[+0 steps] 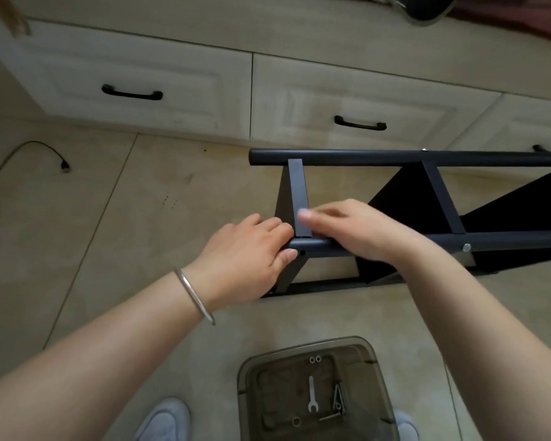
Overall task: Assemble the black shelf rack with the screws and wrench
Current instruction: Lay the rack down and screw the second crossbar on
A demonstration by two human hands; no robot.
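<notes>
The black shelf rack (347,156) lies on its side on the tiled floor, its poles running left to right. My left hand (248,253) grips the left end of the near pole (497,240), thumb beside an open screw hole. My right hand (360,229) rests over the same pole and pinches the near end of a flat crossbar (296,186). A silver screw head (466,247) shows further right on that pole. The small wrench (311,394) and several screws (338,399) lie in a clear plastic tray (252,370) near my feet.
White cabinet drawers with black handles (131,92) stand just behind the rack. A dark cable (19,154) lies on the floor at the left. My shoes (164,420) flank the tray. A black shelf panel (407,198) sits inside the frame.
</notes>
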